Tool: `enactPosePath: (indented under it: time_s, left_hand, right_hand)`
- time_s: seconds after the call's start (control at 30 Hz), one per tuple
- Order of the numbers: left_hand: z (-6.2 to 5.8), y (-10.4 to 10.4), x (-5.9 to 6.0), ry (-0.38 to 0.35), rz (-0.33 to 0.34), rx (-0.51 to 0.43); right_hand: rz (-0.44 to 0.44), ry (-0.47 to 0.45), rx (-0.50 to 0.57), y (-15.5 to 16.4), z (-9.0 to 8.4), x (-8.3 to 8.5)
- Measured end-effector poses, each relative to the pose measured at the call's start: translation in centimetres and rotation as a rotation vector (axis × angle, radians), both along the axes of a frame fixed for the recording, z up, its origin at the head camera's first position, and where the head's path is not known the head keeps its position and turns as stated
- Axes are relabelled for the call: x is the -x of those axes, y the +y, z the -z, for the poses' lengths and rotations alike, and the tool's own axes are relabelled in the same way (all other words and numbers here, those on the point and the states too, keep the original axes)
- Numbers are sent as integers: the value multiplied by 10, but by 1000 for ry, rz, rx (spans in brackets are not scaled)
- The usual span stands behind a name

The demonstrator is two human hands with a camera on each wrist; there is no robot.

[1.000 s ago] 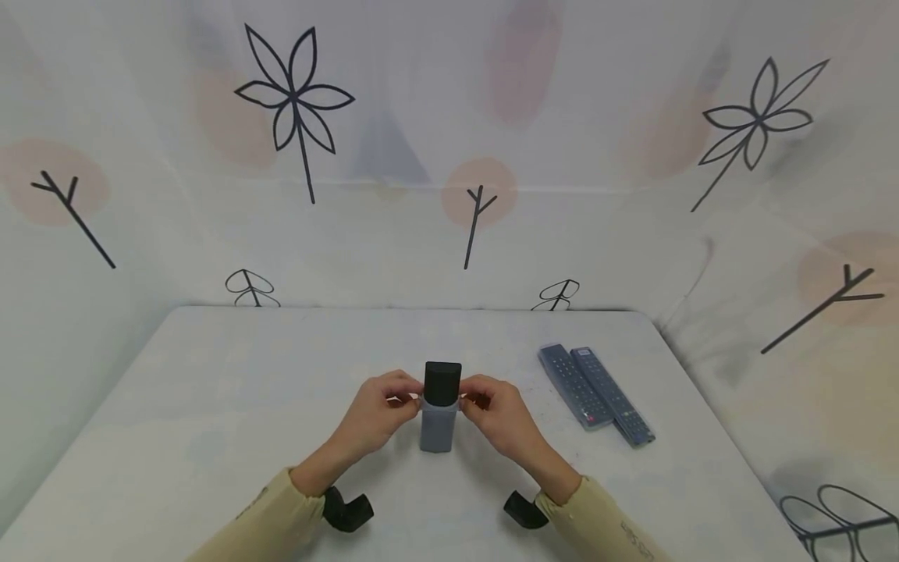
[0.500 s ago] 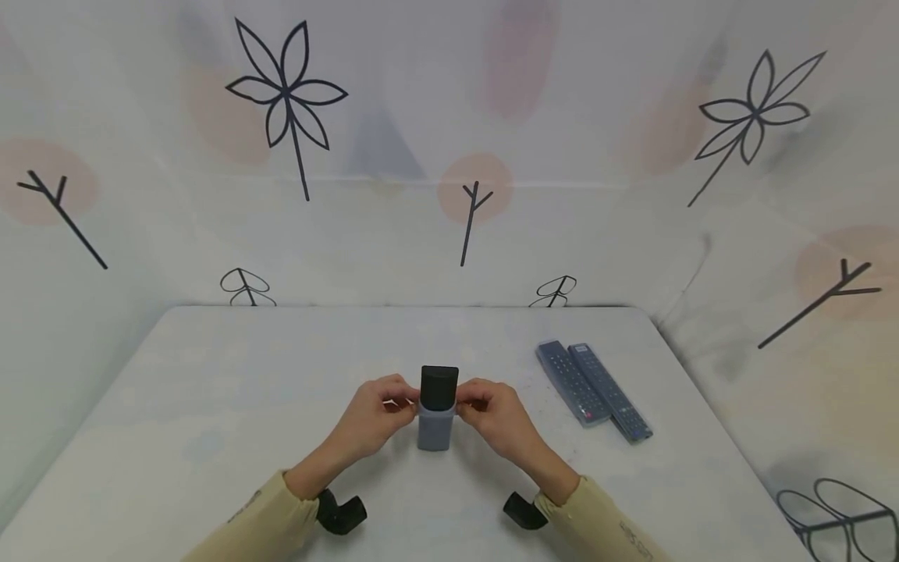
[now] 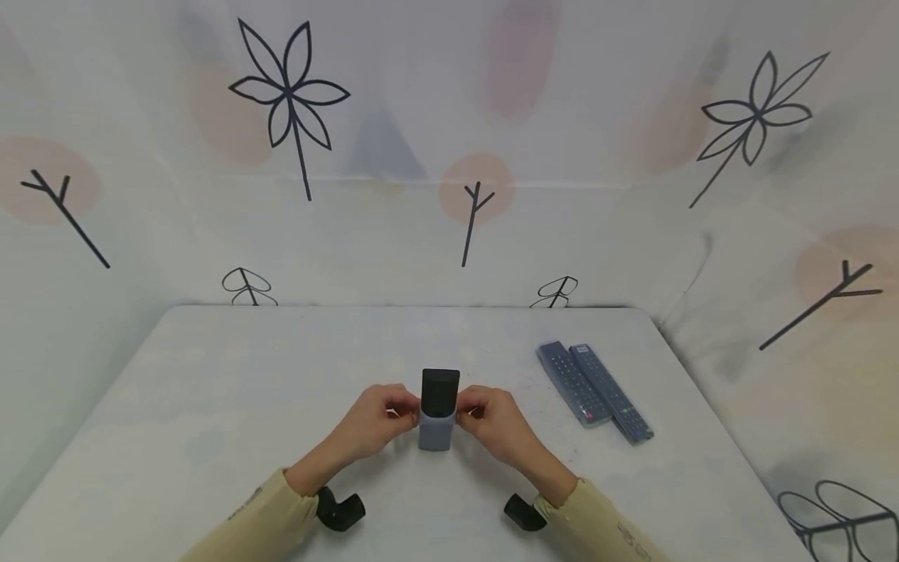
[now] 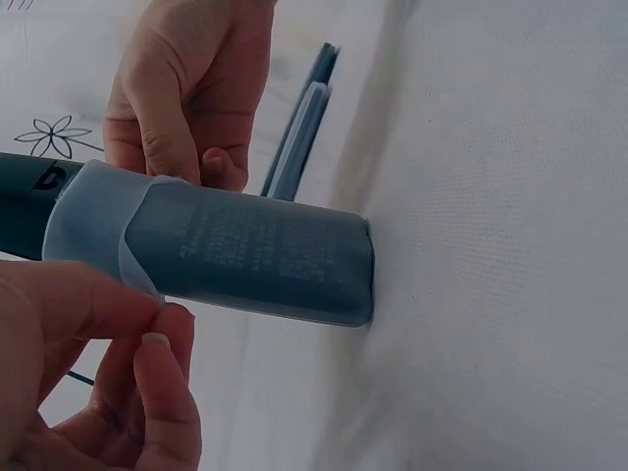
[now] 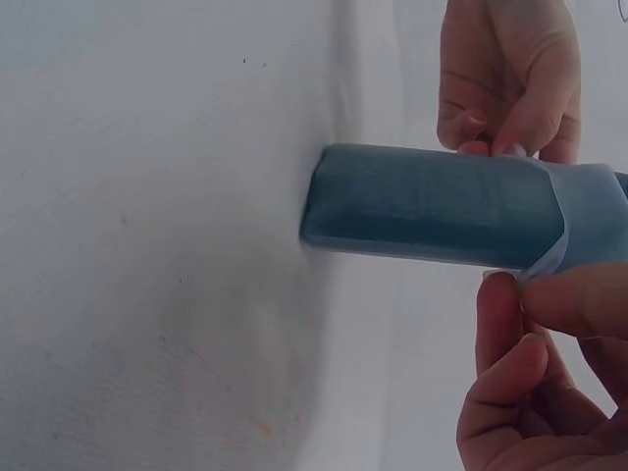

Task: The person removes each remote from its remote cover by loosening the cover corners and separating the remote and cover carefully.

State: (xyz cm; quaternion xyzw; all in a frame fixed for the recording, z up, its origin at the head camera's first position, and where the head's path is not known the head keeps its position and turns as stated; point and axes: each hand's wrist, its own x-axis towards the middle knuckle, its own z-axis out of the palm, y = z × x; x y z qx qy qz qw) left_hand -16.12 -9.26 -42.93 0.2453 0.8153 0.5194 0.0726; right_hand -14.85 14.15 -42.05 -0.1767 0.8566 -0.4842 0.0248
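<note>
A dark remote control (image 3: 440, 392) stands on end on the white table, its black upper part bare. Round its lower part sits a translucent bluish sleeve (image 3: 436, 434). The sleeve's upper edge is folded back into a loose cuff (image 4: 93, 216) in the left wrist view. My left hand (image 3: 379, 419) pinches the cuff's edge at the left between thumb and fingers. On the opposite side my right hand (image 3: 495, 421) pinches the same edge, as the right wrist view also shows. Small print shows faintly on the remote's back in the left wrist view.
Two more remotes in clear sleeves, one wider (image 3: 574, 384) and one narrower (image 3: 612, 394), lie side by side at the right of the table (image 3: 246, 375). A patterned cloth (image 3: 379, 250) hangs behind. Black wrist mounts (image 3: 341, 511) jut from below the sleeves of the top.
Both hands have come slightly down along the remote, and the sleeve's folded edge has come down with them. The remote's top sits a little lower in view. The other remotes stay put.
</note>
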Motion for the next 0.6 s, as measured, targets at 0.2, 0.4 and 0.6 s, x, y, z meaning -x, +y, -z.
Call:
enactPosePath:
  time_s: [0.2,0.4,0.6]
  left_hand:
    - [3,0,2,-10,2,9]
    - [6,2,4,-22,-8,38]
    - [9,2,3,-33,0,65]
  right_hand:
    - [-1,-2,-21,0,2,1]
    - [0,-36,-31,1,6,4]
    - [-11,-58,-29,1,11,5]
